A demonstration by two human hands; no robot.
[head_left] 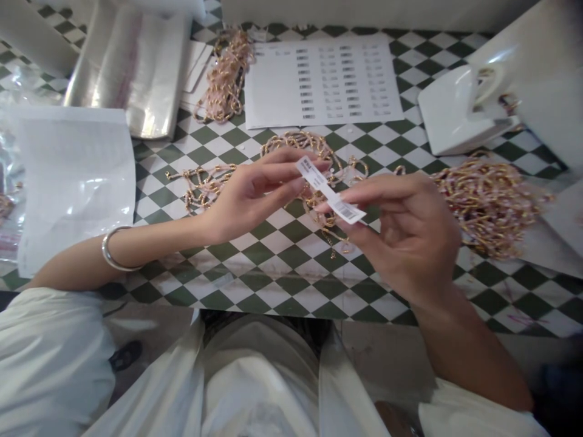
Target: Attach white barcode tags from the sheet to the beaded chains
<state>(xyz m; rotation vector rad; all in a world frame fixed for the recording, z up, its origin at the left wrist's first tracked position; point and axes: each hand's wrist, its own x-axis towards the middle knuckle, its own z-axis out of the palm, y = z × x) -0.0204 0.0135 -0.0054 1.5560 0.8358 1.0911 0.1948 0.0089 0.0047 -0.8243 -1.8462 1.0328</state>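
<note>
On the checkered counter (273,285), the left hand (250,197) and right hand (401,237) hold a barcode tag (330,191) pinched at either end between their fingers (291,161). A tangled gold-and-pink chain (296,152) lies loose just beneath it, with no tag visibly attached. A larger chain heap (487,209) lies at right, a barcode sheet (321,82) beyond, and none shows bagged.

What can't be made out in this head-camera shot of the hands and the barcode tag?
The barcode tag: its print is too small to read in the head view.
The printed sheet: its rows are too small to read in the head view.
The gold and pink chain: its middle is hidden in the head view by the left hand and the right hand.
</note>
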